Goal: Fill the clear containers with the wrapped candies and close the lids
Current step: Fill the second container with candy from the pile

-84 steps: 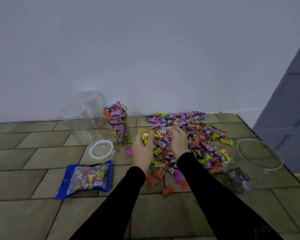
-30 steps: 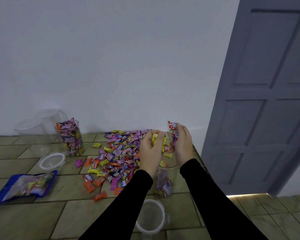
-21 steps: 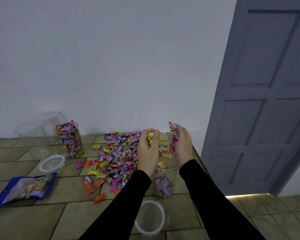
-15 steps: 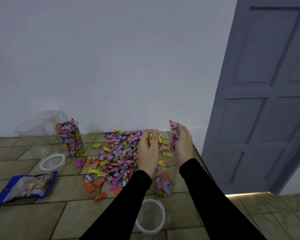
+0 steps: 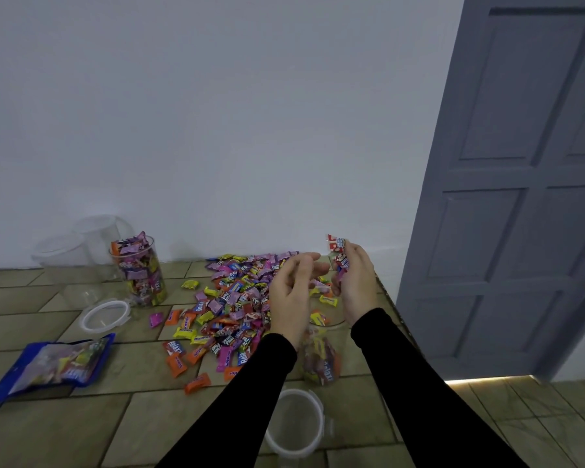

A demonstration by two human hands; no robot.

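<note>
since half a second ago my left hand [image 5: 293, 295] has opened, fingers released, its candies dropping into the clear container [image 5: 320, 352] below; right hand [image 5: 353, 282] grasps candies [image 5: 338, 255] above it, waiting.

"Relaxa" on red candy wrapper [image 5: 175, 348]; "mentos" on yellow candy wrapper [image 5: 185, 331]; other wrappers illegible.
</note>
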